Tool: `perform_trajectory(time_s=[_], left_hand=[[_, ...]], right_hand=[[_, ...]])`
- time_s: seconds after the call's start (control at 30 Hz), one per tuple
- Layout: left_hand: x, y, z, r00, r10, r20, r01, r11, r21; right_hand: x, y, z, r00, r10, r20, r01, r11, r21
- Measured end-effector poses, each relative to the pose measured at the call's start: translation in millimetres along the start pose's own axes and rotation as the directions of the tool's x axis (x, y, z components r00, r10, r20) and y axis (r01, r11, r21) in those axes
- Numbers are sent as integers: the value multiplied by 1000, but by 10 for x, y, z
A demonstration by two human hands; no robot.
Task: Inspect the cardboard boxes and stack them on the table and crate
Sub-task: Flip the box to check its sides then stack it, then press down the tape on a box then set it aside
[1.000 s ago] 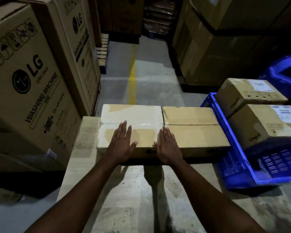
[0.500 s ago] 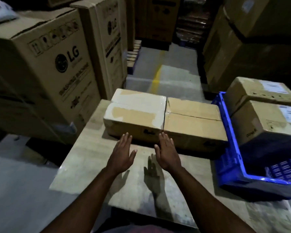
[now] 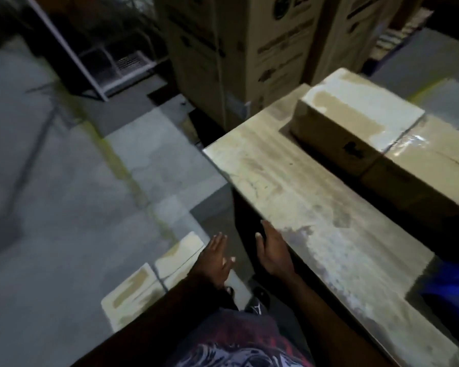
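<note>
Two cardboard boxes (image 3: 355,120) sit end to end and touching at 2 o'clock on the desk (image 3: 289,197); they are set toward its far side, which I judge leaves the near strip bare for more; a floor box (image 3: 149,279) lies flat on the floor (image 3: 64,181) at 8 o'clock, just beside the person's feet, and a seam across it may mean two boxes side by side, though blur hides which; it seems the next one due for inspection; the left hand (image 3: 215,263) hangs over its near end at 6 o'clock, fingers straight and spread, its grip slack and empty; the right hand (image 3: 273,254) is beside the desk's near edge, fingers straight too, grip loose and holding nothing; whether it touches the edge I cannot tell; a sliver of the blue crate (image 3: 453,282) shows at 4 o'clock beyond the desk; tall cartons (image 3: 236,49) stand at 12 o'clock
</note>
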State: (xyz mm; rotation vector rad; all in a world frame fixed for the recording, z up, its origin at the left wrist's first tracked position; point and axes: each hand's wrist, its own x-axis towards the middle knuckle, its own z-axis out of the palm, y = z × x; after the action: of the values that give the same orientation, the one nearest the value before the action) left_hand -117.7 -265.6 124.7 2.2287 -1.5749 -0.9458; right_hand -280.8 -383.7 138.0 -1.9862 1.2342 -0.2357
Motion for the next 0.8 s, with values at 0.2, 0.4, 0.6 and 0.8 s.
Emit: perform_trajectory(time_s=[0.2, 0.4, 0.6, 0.8], left_hand=[[-854, -743, 292, 972, -235, -18, 226, 951, -211], [-1696, -1313, 275, 912, -399, -100, 342, 871, -351], [-2259, -2073, 242, 871, -489, -53, 410, 781, -471], [-2050, -2614, 461, 810, -586, 32, 500, 661, -560]], right_hand=[[-341, -323, 643, 966, -105, 234, 133, 985, -108], [-585, -677, 1343, 930, -47, 366, 128, 971, -201], [-713, -936, 2035, 904, 31, 426, 92, 960, -265], [-519, -911, 2576, 884, 43, 466, 88, 963, -256]])
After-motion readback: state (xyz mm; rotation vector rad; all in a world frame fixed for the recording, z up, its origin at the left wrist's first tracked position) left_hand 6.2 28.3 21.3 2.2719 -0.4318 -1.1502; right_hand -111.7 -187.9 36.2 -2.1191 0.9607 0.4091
